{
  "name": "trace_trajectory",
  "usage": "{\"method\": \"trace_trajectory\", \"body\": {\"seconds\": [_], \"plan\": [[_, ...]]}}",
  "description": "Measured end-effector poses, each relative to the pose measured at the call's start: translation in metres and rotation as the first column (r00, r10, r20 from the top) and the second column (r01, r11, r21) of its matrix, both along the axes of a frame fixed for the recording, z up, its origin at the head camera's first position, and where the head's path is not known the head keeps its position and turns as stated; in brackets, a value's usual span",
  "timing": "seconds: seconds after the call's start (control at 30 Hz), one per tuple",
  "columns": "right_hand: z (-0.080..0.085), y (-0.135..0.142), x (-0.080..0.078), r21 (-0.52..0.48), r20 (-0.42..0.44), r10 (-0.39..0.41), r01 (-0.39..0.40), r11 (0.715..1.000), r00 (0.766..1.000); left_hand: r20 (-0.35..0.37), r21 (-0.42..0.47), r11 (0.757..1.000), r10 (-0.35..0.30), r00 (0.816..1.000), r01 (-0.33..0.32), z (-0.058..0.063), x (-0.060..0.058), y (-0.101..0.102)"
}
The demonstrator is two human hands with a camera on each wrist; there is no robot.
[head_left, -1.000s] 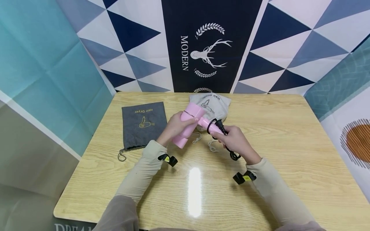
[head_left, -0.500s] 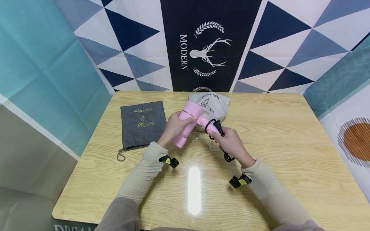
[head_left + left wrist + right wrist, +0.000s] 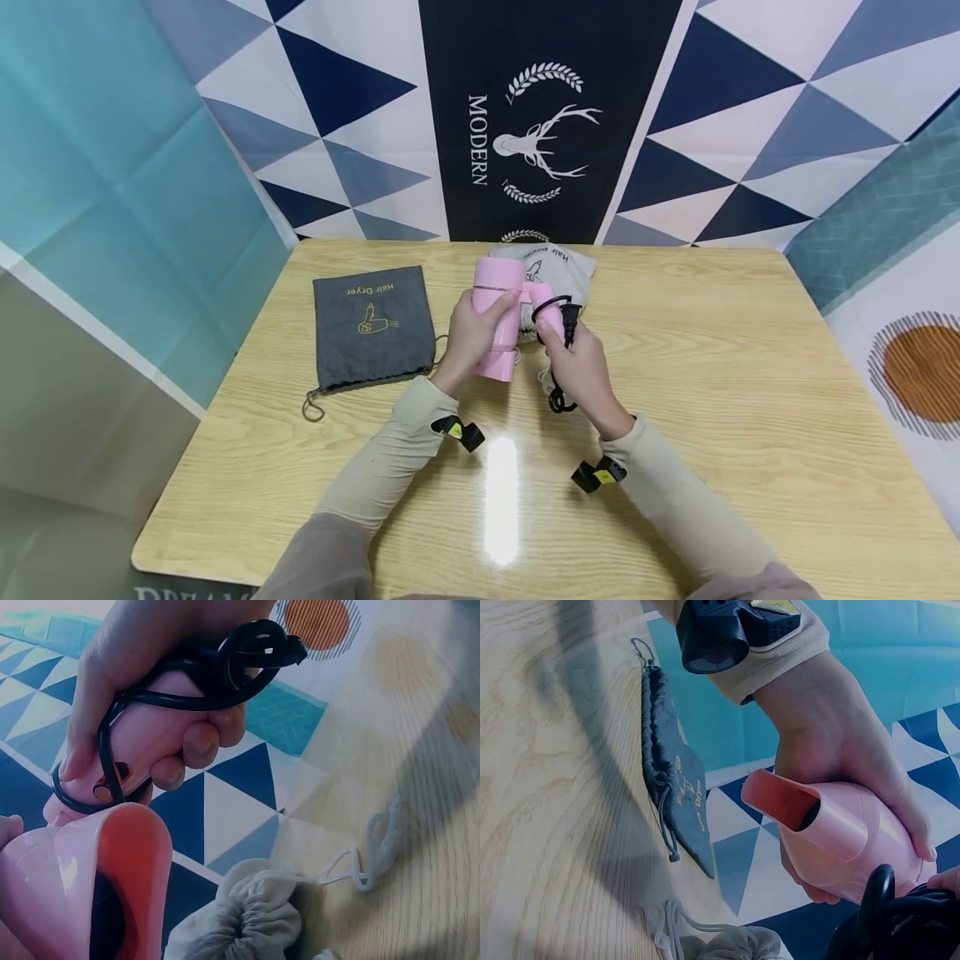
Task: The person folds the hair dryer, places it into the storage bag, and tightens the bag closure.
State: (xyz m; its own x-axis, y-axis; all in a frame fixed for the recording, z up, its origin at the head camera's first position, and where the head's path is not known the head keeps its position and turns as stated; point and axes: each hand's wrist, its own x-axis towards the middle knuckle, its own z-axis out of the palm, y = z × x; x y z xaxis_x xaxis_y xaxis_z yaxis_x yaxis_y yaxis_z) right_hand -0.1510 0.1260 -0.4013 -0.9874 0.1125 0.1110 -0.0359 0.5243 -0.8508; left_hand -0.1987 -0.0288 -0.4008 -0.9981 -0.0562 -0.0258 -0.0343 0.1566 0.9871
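Observation:
A pink hair dryer is held over the middle of the table in both hands. My left hand wraps around its barrel, thumb across the top side. The right hand grips the handle, which stands at a narrow angle to the barrel. A black cord is looped around that handle, its plug beside the fingers and a coiled end hanging below the hand. In the right wrist view the nozzle faces the camera. Part of the handle is hidden in the right palm.
Behind the dryer lies a light grey drawstring pouch printed "Hair Dryer", partly covered. A flat dark grey drawstring pouch lies to the left. The wooden table meets a patterned cloth wall at the back.
The barrel has swung from slanted to nearly straight away from me. The handle has folded in closer to it, and the right hand has moved left with the cord.

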Motion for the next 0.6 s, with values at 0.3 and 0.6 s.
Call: {"method": "trace_trajectory", "body": {"seconds": [0.3,0.6], "plan": [[-0.0018,0.0032,0.0014,0.02,0.013,0.007,-0.008,1.0,1.0,0.039,0.009,1.0,-0.014,0.999,0.013,-0.003,0.0018,0.0015],[-0.002,0.0071,0.0035,-0.009,0.048,0.031,-0.031,0.999,0.998,0.042,0.021,1.0,-0.005,0.999,0.004,-0.0069,0.0051,0.0048]]}}
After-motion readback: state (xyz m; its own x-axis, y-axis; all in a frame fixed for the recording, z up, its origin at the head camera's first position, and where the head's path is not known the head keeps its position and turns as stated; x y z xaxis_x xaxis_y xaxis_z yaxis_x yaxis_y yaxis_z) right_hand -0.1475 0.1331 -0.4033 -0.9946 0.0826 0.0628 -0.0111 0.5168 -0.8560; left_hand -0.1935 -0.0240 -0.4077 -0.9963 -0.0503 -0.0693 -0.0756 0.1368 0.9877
